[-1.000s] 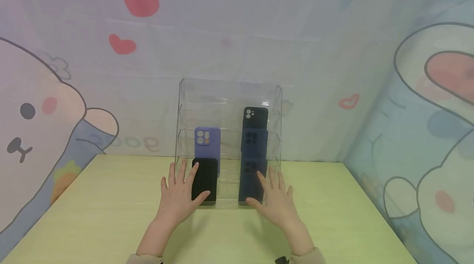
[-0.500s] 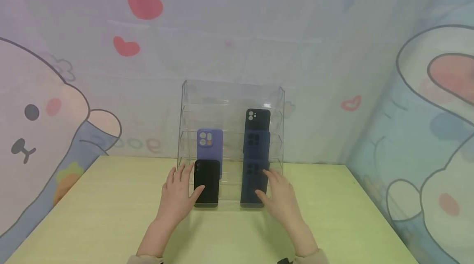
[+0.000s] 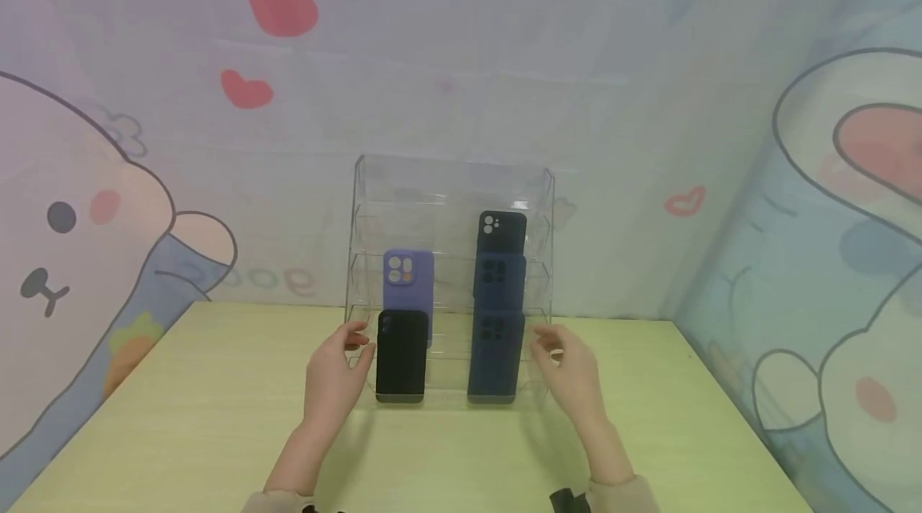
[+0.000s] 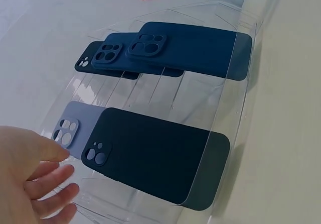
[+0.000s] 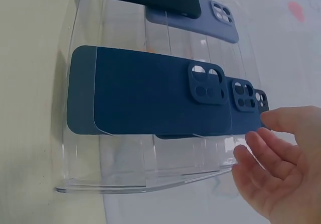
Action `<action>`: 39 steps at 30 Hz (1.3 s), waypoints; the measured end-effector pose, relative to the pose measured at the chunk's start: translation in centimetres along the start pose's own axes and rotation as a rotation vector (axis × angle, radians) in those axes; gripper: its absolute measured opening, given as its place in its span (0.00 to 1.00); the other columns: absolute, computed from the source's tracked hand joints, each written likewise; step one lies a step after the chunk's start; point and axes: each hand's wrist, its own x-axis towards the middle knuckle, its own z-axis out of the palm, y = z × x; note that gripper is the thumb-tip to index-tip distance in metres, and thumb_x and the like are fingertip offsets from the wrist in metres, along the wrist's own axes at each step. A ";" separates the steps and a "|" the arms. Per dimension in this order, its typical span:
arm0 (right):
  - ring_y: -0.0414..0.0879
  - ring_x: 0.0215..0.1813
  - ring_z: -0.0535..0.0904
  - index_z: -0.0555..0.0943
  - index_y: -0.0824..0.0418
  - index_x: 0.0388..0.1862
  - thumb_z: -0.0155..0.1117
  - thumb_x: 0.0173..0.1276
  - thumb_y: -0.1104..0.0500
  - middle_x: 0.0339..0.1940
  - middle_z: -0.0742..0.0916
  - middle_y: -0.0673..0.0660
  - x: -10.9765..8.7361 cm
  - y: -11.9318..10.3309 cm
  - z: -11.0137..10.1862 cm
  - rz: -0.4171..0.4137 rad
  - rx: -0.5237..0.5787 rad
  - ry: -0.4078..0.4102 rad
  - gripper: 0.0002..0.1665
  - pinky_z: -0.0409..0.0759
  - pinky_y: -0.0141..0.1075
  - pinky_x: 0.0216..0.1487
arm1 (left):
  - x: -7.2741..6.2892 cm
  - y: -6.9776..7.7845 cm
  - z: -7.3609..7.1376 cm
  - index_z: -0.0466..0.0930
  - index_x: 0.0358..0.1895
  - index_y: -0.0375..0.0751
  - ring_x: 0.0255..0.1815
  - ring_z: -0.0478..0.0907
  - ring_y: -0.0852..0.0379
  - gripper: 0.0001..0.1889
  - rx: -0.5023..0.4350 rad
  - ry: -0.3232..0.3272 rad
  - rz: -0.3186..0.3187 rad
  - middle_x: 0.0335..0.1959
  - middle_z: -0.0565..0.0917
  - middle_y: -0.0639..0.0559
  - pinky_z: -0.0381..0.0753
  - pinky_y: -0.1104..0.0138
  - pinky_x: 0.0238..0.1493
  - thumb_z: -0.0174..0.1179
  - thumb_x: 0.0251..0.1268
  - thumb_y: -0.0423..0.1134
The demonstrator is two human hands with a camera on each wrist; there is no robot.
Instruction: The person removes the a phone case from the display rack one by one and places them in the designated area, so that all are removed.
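A clear tiered acrylic rack [image 3: 432,177] stands on the table holding phone cases. On its left side are a black phone case [image 3: 401,361] at the bottom front and a purple one [image 3: 418,289] behind it. On the right, a navy phone case [image 3: 495,365] is lowest, a second navy case [image 3: 507,289] sits behind it, and a black case [image 3: 507,237] is highest. My left hand [image 3: 335,377], fingers loosely bent, is beside the rack's left side, near the black case. My right hand [image 3: 572,377] mirrors it at the right side, near the navy cases. Neither hand holds anything.
The rack stands on a pale yellow-green table [image 3: 648,417]. Behind it hangs a cloth backdrop [image 3: 461,33] with hearts and cartoon animals. Dark bands show at the sleeve cuffs.
Both hands, earlier spread in front of the lower phone cases, have drawn outward to the rack's sides. Their fingers have gone from straight to loosely bent. The phone cases keep their places.
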 end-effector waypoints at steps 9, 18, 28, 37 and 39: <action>0.45 0.38 0.82 0.83 0.66 0.44 0.64 0.68 0.62 0.37 0.88 0.61 0.8 1.6 -0.2 0.093 0.123 0.026 0.09 0.80 0.27 0.41 | 0.7 -0.3 0.7 0.85 0.43 0.34 0.36 0.84 0.51 0.07 -0.183 0.105 -0.046 0.33 0.88 0.43 0.79 0.75 0.35 0.63 0.63 0.30; 0.35 0.36 0.81 0.76 0.72 0.55 0.60 0.72 0.60 0.39 0.86 0.50 1.0 3.8 0.2 0.365 0.494 -0.049 0.19 0.81 0.26 0.44 | 1.1 -0.4 0.8 0.84 0.44 0.35 0.36 0.80 0.62 0.08 -0.296 0.092 -0.161 0.38 0.87 0.41 0.75 0.76 0.36 0.63 0.65 0.33; 0.35 0.36 0.78 0.73 0.74 0.57 0.58 0.73 0.60 0.34 0.83 0.42 0.7 4.6 0.1 0.481 0.567 -0.076 0.21 0.80 0.26 0.46 | 1.5 -0.5 0.9 0.83 0.47 0.33 0.35 0.76 0.67 0.10 -0.365 0.042 -0.226 0.42 0.86 0.41 0.73 0.76 0.37 0.62 0.66 0.34; 0.37 0.38 0.79 0.73 0.73 0.56 0.60 0.72 0.60 0.36 0.83 0.44 0.4 5.1 0.3 0.496 0.556 -0.070 0.20 0.80 0.26 0.45 | 1.4 -0.5 0.9 0.83 0.49 0.32 0.38 0.78 0.63 0.12 -0.373 0.025 -0.238 0.45 0.86 0.40 0.74 0.76 0.39 0.63 0.66 0.35; 0.38 0.40 0.79 0.73 0.73 0.57 0.60 0.71 0.61 0.37 0.83 0.45 0.3 5.3 0.4 0.495 0.543 -0.078 0.21 0.79 0.26 0.46 | 1.4 -0.5 0.9 0.83 0.49 0.33 0.38 0.79 0.62 0.12 -0.379 0.025 -0.240 0.45 0.86 0.39 0.75 0.76 0.38 0.63 0.66 0.35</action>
